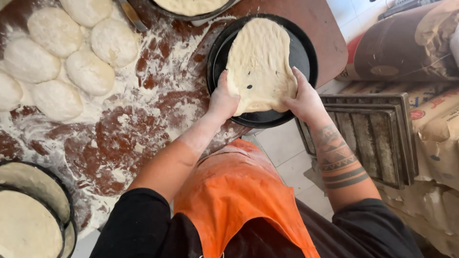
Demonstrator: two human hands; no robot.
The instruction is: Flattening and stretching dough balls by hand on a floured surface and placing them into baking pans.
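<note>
Dough sheet (260, 64) hides both hands' fingertips; top pan (191, 9) cut off by edge

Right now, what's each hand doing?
Left hand: gripping the stretched dough at its lower left edge.
Right hand: gripping its lower right edge.

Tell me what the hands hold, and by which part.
Both hands, left and right, grip the stretched dough sheet by its near edge, over the black round pan.

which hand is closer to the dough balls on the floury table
Left. The left hand grips the stretched dough's left edge over the black pan, on the side toward the dough balls. The right hand holds the dough's right edge, farther away.
</note>
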